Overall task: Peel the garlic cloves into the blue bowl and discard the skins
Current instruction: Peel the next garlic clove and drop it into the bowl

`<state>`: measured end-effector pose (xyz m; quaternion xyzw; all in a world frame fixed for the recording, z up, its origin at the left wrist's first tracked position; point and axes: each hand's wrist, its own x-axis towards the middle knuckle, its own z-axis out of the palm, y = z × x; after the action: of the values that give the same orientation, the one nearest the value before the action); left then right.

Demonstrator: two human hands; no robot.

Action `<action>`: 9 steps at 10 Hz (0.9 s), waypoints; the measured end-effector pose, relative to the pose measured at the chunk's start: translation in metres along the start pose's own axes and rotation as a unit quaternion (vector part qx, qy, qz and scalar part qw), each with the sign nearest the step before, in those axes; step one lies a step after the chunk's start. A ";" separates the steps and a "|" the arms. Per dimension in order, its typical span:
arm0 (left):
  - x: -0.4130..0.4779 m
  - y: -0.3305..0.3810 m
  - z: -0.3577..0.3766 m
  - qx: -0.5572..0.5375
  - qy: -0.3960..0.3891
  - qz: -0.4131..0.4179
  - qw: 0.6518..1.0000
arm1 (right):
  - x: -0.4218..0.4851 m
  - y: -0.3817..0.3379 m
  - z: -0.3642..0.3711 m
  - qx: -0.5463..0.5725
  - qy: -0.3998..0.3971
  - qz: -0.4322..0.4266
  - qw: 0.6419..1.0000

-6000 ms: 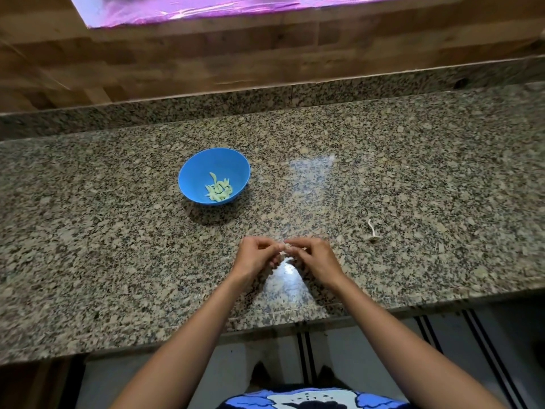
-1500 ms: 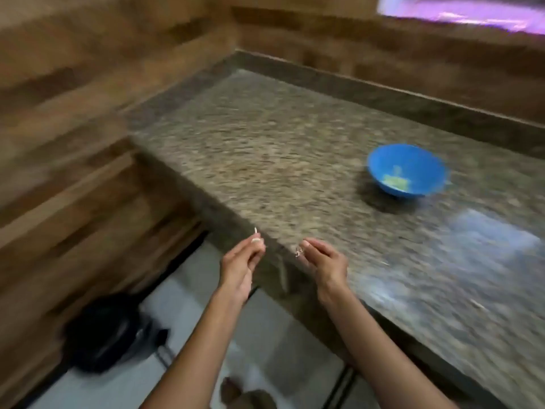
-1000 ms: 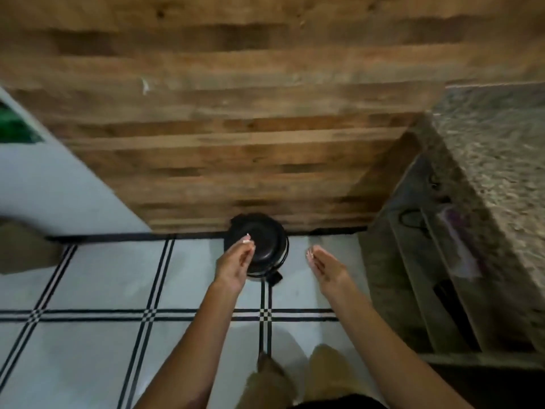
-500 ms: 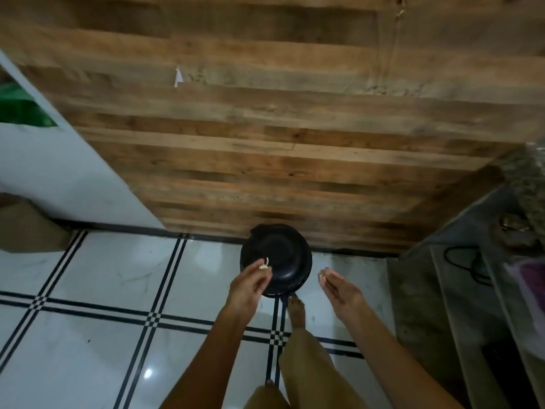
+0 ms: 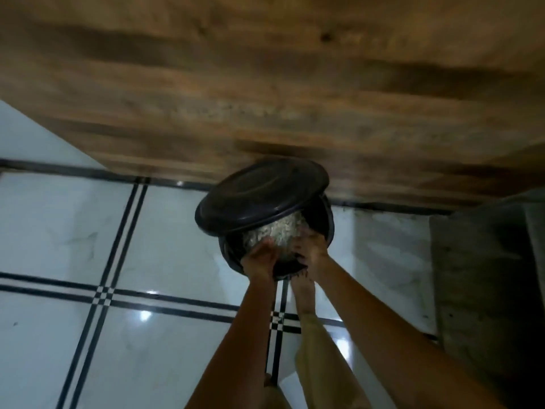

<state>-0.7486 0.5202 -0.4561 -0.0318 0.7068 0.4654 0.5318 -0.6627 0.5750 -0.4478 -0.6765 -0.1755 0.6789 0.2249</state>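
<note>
Black lid (image 5: pixel 259 199) tipped up, the bin (image 5: pixel 328 224) stood open under the left hand (image 5: pixel 261 255) and right hand (image 5: pixel 313 246), grips too blurred to tell, skins unseen, so discarding looked underway; bowl out of sight.

Dim, motion-blurred frame; glare spots on tiles (image 5: pixel 144 315).

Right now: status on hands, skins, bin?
Over open bin: left hand, right hand, grip blurred. Its lid tipped up. No skins discernible. Nothing blocking.
</note>
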 end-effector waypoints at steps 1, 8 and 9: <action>0.040 -0.023 0.003 0.170 0.059 0.049 0.982 | 0.034 0.011 0.009 -0.075 0.052 -0.048 0.995; -0.235 0.076 0.000 0.284 -0.089 0.262 0.918 | -0.261 -0.037 -0.123 -0.023 0.013 -0.174 0.984; -0.320 0.064 0.037 0.288 -0.180 0.241 0.909 | -0.342 -0.018 -0.199 -0.018 0.086 -0.235 0.968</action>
<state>-0.6177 0.4381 -0.1662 0.3785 0.6886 0.3532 0.5078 -0.4685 0.3913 -0.1560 -0.6758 -0.3215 0.5434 0.3802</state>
